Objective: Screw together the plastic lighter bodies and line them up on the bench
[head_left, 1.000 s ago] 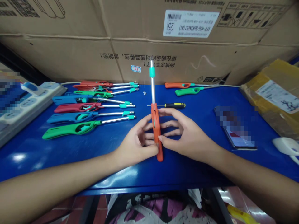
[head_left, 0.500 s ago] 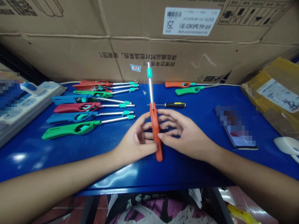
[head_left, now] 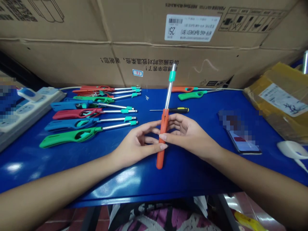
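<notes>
Between both hands I hold an orange long-necked gas lighter [head_left: 162,128], its metal tube pointing away from me and leaning right, with a teal sleeve near the tip. My left hand [head_left: 138,141] grips the handle from the left, thumb across its face. My right hand [head_left: 190,131] grips it from the right, its thumb a little higher. A black and yellow screwdriver [head_left: 179,110] lies just beyond, partly behind the lighter. To the left lie several similar lighters, among them a green one [head_left: 69,137], a blue one [head_left: 69,124] and a red one [head_left: 77,113].
At the back, an orange lighter [head_left: 181,89] and a green lighter [head_left: 191,95] lie near a large cardboard box [head_left: 72,61]. On the right are a phone [head_left: 240,134], a white mouse-like object [head_left: 292,149] and a taped carton [head_left: 269,86]. A power strip [head_left: 31,106] borders the left side.
The lighter has turned about its length, and its tip has swung to the right. Both thumbs now lie across the handle. The camera view has shifted slightly.
</notes>
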